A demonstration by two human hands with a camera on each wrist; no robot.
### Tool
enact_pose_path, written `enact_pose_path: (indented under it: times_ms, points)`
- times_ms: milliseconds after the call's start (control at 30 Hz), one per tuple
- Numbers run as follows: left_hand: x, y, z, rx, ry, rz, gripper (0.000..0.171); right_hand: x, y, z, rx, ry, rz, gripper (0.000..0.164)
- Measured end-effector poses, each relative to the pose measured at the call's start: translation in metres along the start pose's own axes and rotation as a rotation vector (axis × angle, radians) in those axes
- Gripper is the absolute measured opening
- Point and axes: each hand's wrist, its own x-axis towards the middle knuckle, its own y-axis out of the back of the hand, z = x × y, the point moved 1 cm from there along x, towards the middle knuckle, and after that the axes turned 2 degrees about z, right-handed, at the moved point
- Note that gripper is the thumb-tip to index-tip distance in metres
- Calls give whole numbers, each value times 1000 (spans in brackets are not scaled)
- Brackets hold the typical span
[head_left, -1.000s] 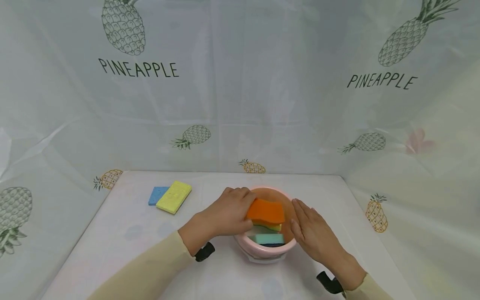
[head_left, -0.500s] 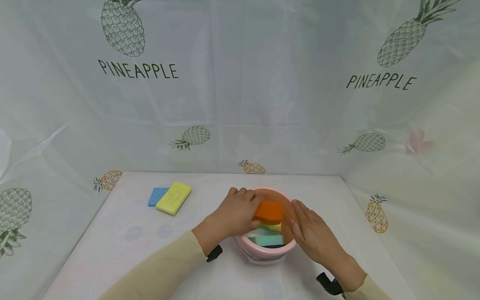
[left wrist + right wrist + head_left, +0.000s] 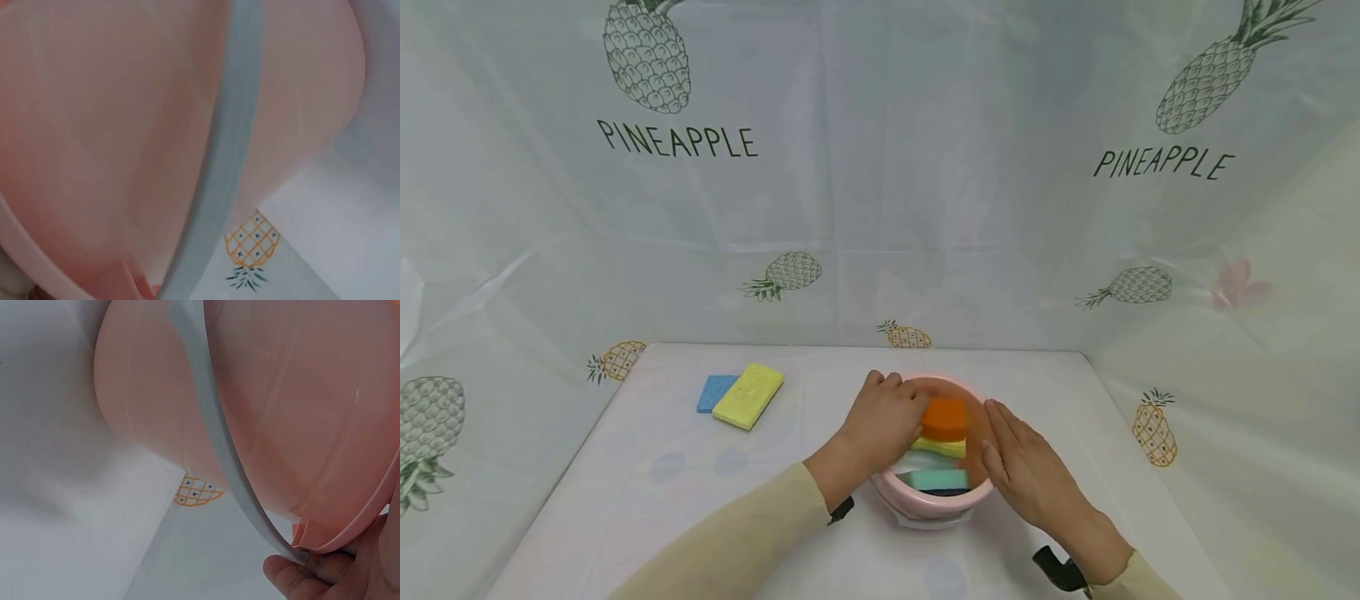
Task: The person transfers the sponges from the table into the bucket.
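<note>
A pink bucket (image 3: 917, 502) with a grey handle (image 3: 225, 134) stands on the white table. My left hand (image 3: 886, 421) reaches over its left rim, fingers bent, and holds an orange sponge (image 3: 946, 419) inside it. Below the orange one lie a yellow sponge (image 3: 943, 447) and something whitish (image 3: 922, 461). Nearer the front is a teal sponge (image 3: 937, 479) with a dark underside. Against the right side of the rim rests my right hand (image 3: 1036, 471), its fingers extended. In the right wrist view, fingertips touch the bucket near the handle's end.
To the back left, a yellow sponge (image 3: 748, 397) overlaps a blue sponge (image 3: 715, 393) on the table (image 3: 715, 517). A sheet printed with pineapples (image 3: 880, 208) encloses the back and sides.
My left hand has shifted right and a little forward over the bucket, and the orange sponge has moved right and lower into it. The right hand stays in place.
</note>
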Motion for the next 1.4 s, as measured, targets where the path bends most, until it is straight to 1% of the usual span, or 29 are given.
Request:
enact_pose_path:
  times_ms: [167,233,367,467,567,633,733,867,933,1033,1167,1267,1400]
  points:
    - [-1,1,1,-14,12,1,41,0,0,0,1,7,3,58]
    - [-2,2,0,-39,20,-6,44,0,0,0,3,16,7,58]
    - [-5,5,-2,-121,52,-30,48,-1,0,1,7,27,15,58]
    - [-9,8,-7,-163,92,-24,42,-1,0,0,12,25,13,57]
    - [-13,9,-17,-184,132,18,34,-2,-1,0,11,25,13,57]
    - [-18,10,-27,-209,178,49,29,-1,-1,0,7,27,13,57]
    - [-26,10,-48,-240,253,97,22,-1,-1,0,2,30,13,57]
    - [-43,6,-83,-246,367,145,18,-1,-1,0,-4,31,12,58]
    - [-53,2,-102,-245,423,145,18,-1,0,0,-10,30,9,58]
    - [-69,-6,-129,-244,506,121,19,-1,0,0,-14,28,6,58]
    - [-89,-21,-161,-225,605,50,23,-1,-1,1,-14,26,4,59]
    - [-103,-33,-179,-214,666,-6,29,-1,0,1,-13,25,4,58]
    - [-119,-49,-195,-207,718,-54,42,-1,0,0,-12,25,2,58]
